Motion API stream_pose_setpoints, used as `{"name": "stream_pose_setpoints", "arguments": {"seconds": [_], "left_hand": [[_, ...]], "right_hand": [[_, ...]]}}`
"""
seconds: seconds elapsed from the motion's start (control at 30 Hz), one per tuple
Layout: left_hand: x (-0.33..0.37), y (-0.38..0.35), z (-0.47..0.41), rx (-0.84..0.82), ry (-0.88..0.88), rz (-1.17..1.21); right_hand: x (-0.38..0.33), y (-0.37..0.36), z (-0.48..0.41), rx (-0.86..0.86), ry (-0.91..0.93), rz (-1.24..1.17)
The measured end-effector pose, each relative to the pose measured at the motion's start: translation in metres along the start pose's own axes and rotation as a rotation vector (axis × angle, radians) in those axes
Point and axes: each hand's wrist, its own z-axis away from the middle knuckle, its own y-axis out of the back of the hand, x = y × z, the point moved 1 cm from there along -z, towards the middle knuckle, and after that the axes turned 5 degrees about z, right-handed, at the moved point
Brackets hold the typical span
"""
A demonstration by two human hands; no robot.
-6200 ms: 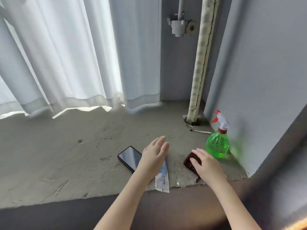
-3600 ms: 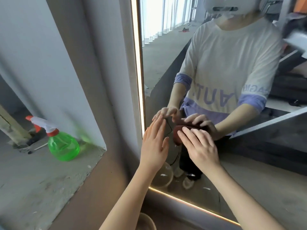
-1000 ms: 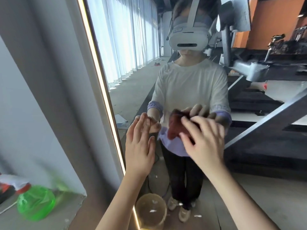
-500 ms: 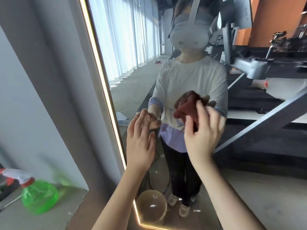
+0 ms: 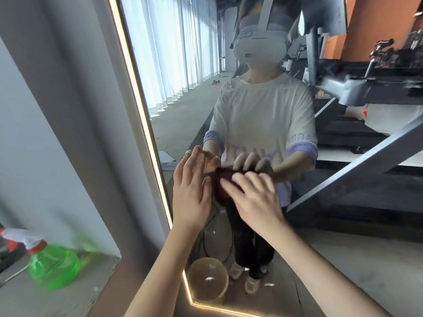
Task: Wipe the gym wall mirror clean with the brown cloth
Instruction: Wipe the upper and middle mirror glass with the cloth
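Brown cloth [image 5: 220, 189] lies bunched against the glass of the wall mirror [image 5: 180, 72], at mid-height and near the mirror's left border. Most of the cloth is covered. The part that shows is a dark strip running up and down beside the hand, so its true long axis cannot be told. The right hand [image 5: 254, 199] lies flat over the cloth, fingers nearly straight and spread, pointing up and to the left, pressing the cloth onto the glass rather than clasping it. The left hand [image 5: 191, 191] is raised just beside it, palm toward the mirror, fingers straight and together, pointing upward, holding nothing. Whether it touches the glass cannot be told. The mirror stands upright, long axis vertical, with a lit edge strip [image 5: 143, 115] down its left side that bends at a cut lower corner. To the left, a green spray bottle [image 5: 53, 267] stands on a concrete ledge [image 5: 68, 303] at the foot of a grey wall [image 5: 34, 133].
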Motion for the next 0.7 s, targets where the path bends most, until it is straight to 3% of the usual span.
{"name": "stream_pose_setpoints", "arguments": {"seconds": [0.03, 0.1, 0.2, 0.27, 0.4, 0.47, 0.6, 0.63, 0.7], "left_hand": [[0.0, 0.0, 0.0, -0.002, 0.0, 0.0], [0.001, 0.001, 0.001, -0.002, 0.0, 0.001], [0.001, 0.0, 0.006, -0.016, 0.025, 0.005], [-0.001, -0.002, 0.012, -0.034, 0.046, 0.013], [-0.007, -0.005, 0.024, -0.076, 0.068, 0.012], [-0.01, -0.005, 0.028, -0.093, 0.083, 0.004], [-0.013, -0.004, 0.031, -0.109, 0.074, -0.012], [-0.014, -0.004, 0.032, -0.108, 0.067, -0.013], [-0.016, -0.004, 0.032, -0.104, 0.05, -0.011]], "right_hand": [[0.0, 0.0, 0.009, -0.057, 0.063, 0.008], [0.008, 0.005, 0.012, -0.05, 0.004, 0.012], [0.019, 0.014, -0.003, 0.123, -0.366, 0.008], [0.011, 0.012, -0.003, 0.178, -0.474, -0.033], [-0.013, -0.009, 0.031, -0.141, -0.055, 0.002], [-0.004, -0.005, 0.032, -0.134, -0.104, 0.011], [-0.002, 0.0, 0.019, 0.119, -0.545, -0.056], [-0.011, -0.004, 0.022, 0.101, -0.498, -0.057], [-0.031, -0.018, 0.039, -0.066, -0.201, -0.035]]}}
